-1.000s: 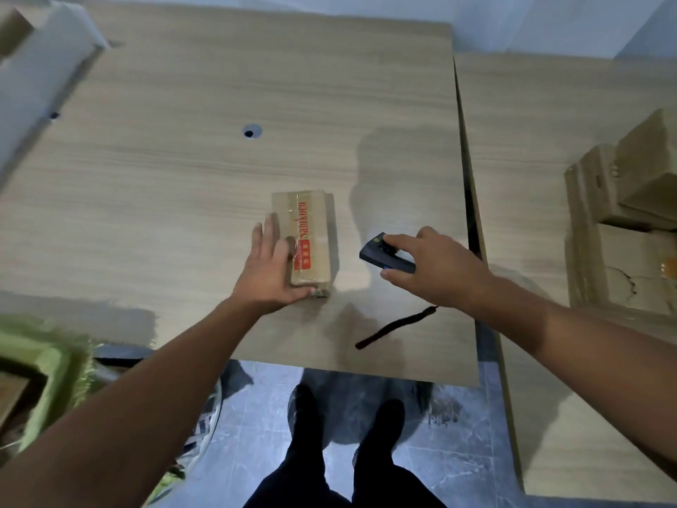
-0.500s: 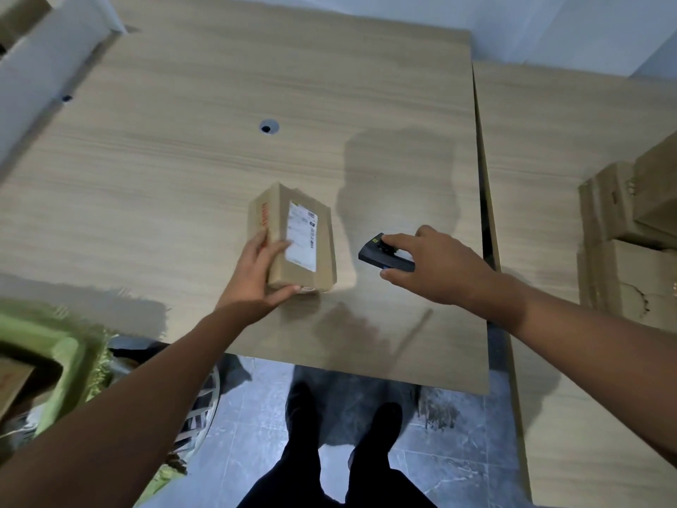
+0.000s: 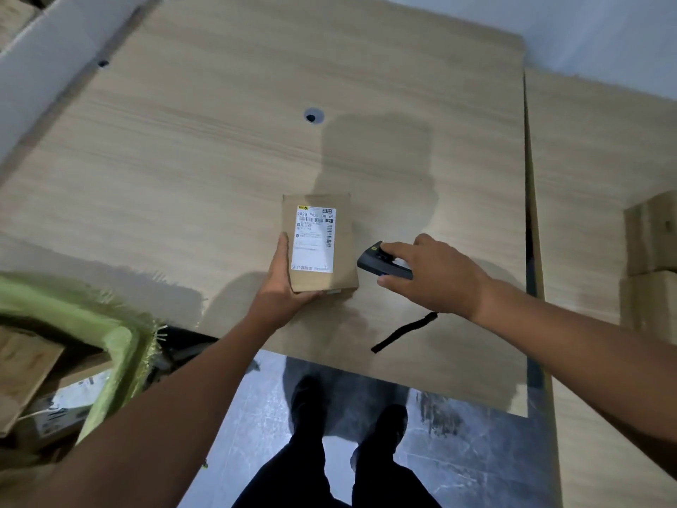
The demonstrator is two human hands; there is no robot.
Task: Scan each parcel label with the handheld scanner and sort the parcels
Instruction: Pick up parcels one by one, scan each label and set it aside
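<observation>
A small brown cardboard parcel [image 3: 342, 247] lies on the wooden table [image 3: 219, 159] with its white shipping label [image 3: 314, 238] facing up. My left hand [image 3: 284, 291] grips the parcel's near left corner and side. Just right of the parcel, my right hand [image 3: 432, 273] holds a dark handheld scanner [image 3: 381, 264], its nose turned toward the parcel. A black wrist strap [image 3: 403, 331] trails from the scanner across the table toward the front edge.
Stacked brown parcels [image 3: 652, 243] stand on a second table [image 3: 600, 177] at the right, past a narrow gap. A green-rimmed basket [image 3: 121, 346] with cardboard boxes sits low at the left. A white box [image 3: 40, 56] is at the far left. A cable hole [image 3: 311, 116] marks the tabletop.
My left hand turned the parcel over from its red-taped face to label-up and laid it flat. My right hand with the scanner stayed just right of it.
</observation>
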